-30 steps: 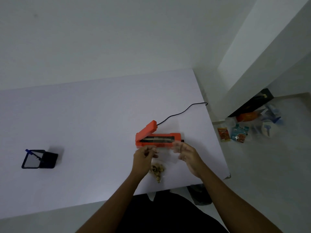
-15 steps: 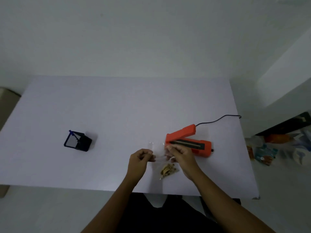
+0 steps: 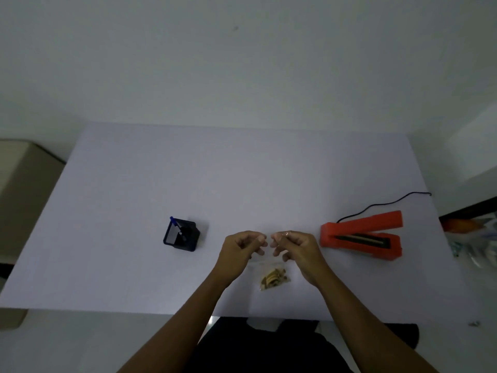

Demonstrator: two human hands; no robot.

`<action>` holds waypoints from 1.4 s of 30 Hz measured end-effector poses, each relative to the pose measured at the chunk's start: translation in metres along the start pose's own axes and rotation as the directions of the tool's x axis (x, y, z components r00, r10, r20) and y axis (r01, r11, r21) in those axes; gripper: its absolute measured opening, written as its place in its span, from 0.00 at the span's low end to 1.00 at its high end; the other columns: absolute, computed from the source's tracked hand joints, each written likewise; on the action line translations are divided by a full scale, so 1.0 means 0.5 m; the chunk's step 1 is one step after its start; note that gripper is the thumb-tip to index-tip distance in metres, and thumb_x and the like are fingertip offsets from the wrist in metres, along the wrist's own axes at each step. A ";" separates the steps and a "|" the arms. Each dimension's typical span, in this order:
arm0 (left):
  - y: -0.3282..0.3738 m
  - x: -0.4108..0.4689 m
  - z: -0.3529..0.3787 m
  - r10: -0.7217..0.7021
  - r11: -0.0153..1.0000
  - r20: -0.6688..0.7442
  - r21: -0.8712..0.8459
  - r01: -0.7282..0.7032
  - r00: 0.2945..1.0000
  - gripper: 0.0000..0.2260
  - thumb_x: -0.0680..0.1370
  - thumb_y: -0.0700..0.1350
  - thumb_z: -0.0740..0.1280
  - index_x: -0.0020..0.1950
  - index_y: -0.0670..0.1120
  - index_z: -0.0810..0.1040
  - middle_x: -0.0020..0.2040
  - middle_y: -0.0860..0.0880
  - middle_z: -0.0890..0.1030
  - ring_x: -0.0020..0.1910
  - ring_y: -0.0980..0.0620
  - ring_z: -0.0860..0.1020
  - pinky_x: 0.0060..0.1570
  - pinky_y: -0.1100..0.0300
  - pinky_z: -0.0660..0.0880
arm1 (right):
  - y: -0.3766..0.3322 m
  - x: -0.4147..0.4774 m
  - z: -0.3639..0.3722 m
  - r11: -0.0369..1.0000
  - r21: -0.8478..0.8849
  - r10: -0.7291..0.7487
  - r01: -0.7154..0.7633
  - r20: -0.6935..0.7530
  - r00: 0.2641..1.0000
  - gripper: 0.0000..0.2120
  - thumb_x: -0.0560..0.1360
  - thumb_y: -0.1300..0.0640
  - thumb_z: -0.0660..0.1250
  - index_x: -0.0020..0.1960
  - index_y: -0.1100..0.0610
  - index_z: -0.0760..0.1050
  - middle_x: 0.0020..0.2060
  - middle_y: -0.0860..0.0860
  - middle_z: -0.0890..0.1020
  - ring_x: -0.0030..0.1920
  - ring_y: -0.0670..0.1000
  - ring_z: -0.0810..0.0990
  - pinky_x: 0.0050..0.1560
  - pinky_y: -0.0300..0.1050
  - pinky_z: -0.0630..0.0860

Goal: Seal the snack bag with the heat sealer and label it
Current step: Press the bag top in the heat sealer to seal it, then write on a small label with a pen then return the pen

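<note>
A clear snack bag [image 3: 273,274] with brown snack pieces at its bottom hangs above the near part of the white table [image 3: 242,170]. My left hand [image 3: 240,251] and my right hand [image 3: 294,250] pinch its top edge from either side, fingertips almost touching. The orange heat sealer [image 3: 361,238] lies to the right of my right hand, apart from it, with its lid raised and its dark sealing strip showing. A black cord [image 3: 384,203] runs from it to the table's right edge.
A black pen holder [image 3: 181,235] with a blue pen and a white card stands left of my hands. A beige piece of furniture [image 3: 24,184] is at the far left. Packets and clutter [image 3: 473,238] lie on the floor at the right.
My view has swung left, so the sealer now sits farther right. Both hands drew the bag away from the sealer and came together at its top edge.
</note>
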State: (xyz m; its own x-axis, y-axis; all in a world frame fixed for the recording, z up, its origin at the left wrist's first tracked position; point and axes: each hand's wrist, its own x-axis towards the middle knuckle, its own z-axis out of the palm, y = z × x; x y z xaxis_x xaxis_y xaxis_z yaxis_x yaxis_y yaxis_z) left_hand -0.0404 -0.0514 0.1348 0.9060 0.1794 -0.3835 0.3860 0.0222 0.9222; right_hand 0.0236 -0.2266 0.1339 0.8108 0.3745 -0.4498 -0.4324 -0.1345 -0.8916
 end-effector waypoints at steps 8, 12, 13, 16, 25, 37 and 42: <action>0.004 0.004 -0.104 -0.095 0.992 0.242 -0.053 0.111 0.966 0.10 0.81 0.43 0.65 0.50 0.39 0.83 0.44 0.43 0.85 0.36 0.46 0.82 0.33 0.57 0.76 | 0.002 -0.030 0.079 0.991 0.061 0.116 -0.115 -0.020 0.993 0.07 0.77 0.59 0.70 0.48 0.62 0.85 0.40 0.61 0.85 0.32 0.64 0.83 0.29 0.45 0.76; -0.005 0.040 -0.112 -0.188 0.975 0.254 -0.065 0.211 0.949 0.10 0.81 0.42 0.64 0.49 0.38 0.82 0.46 0.41 0.86 0.33 0.47 0.81 0.33 0.55 0.77 | 0.012 -0.009 0.070 0.967 0.137 0.221 -0.213 -0.048 0.974 0.07 0.77 0.61 0.70 0.48 0.65 0.83 0.39 0.61 0.84 0.30 0.61 0.81 0.25 0.41 0.71; -0.009 0.054 -0.111 -0.203 0.973 0.239 -0.055 0.222 0.949 0.09 0.80 0.42 0.65 0.49 0.37 0.82 0.46 0.41 0.86 0.32 0.48 0.81 0.31 0.56 0.77 | 0.012 0.003 0.067 0.960 0.146 0.248 -0.238 -0.053 0.967 0.07 0.77 0.61 0.70 0.49 0.65 0.83 0.39 0.61 0.84 0.30 0.60 0.81 0.25 0.42 0.72; -0.026 0.109 -0.102 -0.252 0.965 0.183 -0.027 0.261 0.950 0.09 0.79 0.43 0.68 0.49 0.38 0.83 0.46 0.42 0.86 0.32 0.48 0.82 0.32 0.56 0.78 | 0.011 0.051 0.057 0.941 0.159 0.313 -0.299 -0.070 0.947 0.08 0.75 0.59 0.72 0.50 0.64 0.83 0.39 0.59 0.85 0.30 0.58 0.81 0.27 0.42 0.75; -0.094 0.235 -0.086 -0.289 0.956 -0.075 0.023 0.292 0.954 0.06 0.79 0.42 0.66 0.51 0.44 0.82 0.48 0.46 0.85 0.44 0.51 0.83 0.41 0.65 0.76 | 0.048 0.244 0.005 0.936 0.159 0.343 -0.315 -0.197 0.919 0.07 0.75 0.55 0.73 0.47 0.59 0.83 0.40 0.55 0.86 0.35 0.51 0.84 0.36 0.44 0.79; -0.187 0.239 -0.041 -0.454 0.848 -0.144 0.232 0.476 0.879 0.11 0.76 0.47 0.72 0.53 0.42 0.80 0.45 0.46 0.84 0.41 0.46 0.84 0.50 0.47 0.82 | 0.147 0.350 -0.044 0.935 -0.039 0.327 -0.352 -0.288 0.900 0.15 0.75 0.55 0.71 0.59 0.60 0.77 0.49 0.60 0.84 0.42 0.50 0.81 0.42 0.43 0.75; -0.147 0.250 -0.044 -0.390 0.863 -0.136 0.291 0.413 0.911 0.07 0.77 0.46 0.70 0.50 0.43 0.80 0.44 0.47 0.84 0.36 0.50 0.83 0.37 0.62 0.77 | 0.140 0.346 -0.037 0.923 -0.226 0.211 -0.311 -0.380 0.901 0.29 0.76 0.54 0.71 0.74 0.58 0.67 0.67 0.54 0.76 0.66 0.54 0.75 0.66 0.49 0.73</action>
State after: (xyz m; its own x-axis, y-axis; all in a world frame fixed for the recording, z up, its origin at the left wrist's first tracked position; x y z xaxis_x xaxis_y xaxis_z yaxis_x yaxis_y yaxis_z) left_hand 0.0406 -0.0089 0.0200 0.6506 0.2885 -0.7025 0.7582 -0.1931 0.6228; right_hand 0.1407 -0.1881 -0.0075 0.7891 -0.0400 -0.6130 -0.5626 -0.4478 -0.6949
